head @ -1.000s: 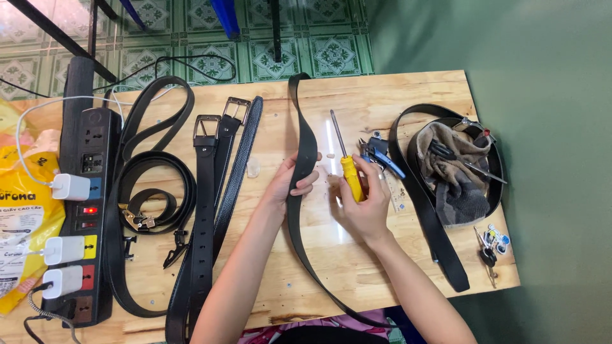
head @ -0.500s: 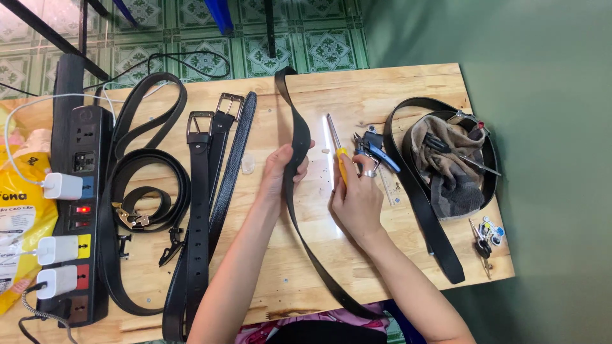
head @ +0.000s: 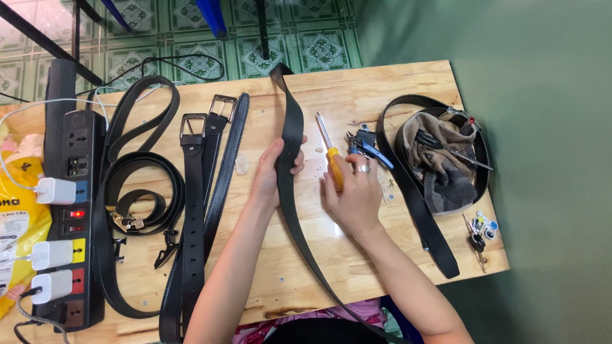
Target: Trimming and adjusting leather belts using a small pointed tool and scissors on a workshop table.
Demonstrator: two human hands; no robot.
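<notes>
My left hand (head: 275, 173) grips a long black belt (head: 288, 118) that runs from the table's far edge down past the near edge. My right hand (head: 354, 193), with a ring on one finger, rests on a screwdriver (head: 326, 146) with a yellow handle and a metal shaft pointing away from me. The screwdriver lies on the wooden table (head: 338, 255) just right of the belt. The belt's lower end is hidden below the frame.
Several black belts with buckles (head: 194, 191) lie at left beside a black power strip (head: 73, 210) with white chargers. Blue-handled pliers (head: 366, 148), another black belt (head: 414, 197) around a cloth pouch (head: 440, 162) with tools, and keys (head: 478, 232) sit at right. A yellow bag (head: 16, 216) is far left.
My left hand has slid up the belt and closed around it. My right hand has lowered the screwdriver from a raised grip onto the table.
</notes>
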